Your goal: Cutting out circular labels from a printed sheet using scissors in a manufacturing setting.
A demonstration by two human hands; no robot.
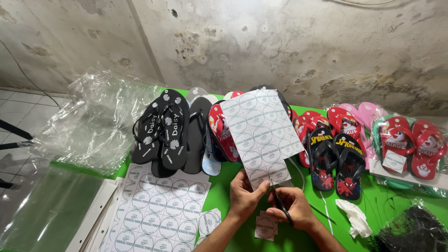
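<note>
The left hand [243,196] pinched a thin, floppy white sheet of round labels [262,135] at its lower edge, right hand [293,210] fingers seemingly closed on black-handled scissors [280,201]

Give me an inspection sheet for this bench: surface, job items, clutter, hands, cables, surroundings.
Surface: green table, mostly covered.
Job's things: sheet of round labels held upright; scissors cutting its lower edge; cut label squares below.
Clutter: flat label sheet, black flip-flops, red and black children's flip-flops, bagged pairs, clear plastic bags, crumpled tissue.
Hands: left hand grips the sheet; right hand works the scissors.
Cables: thin cord on the table.
Surroundings: stained concrete wall, tiled floor.
</note>
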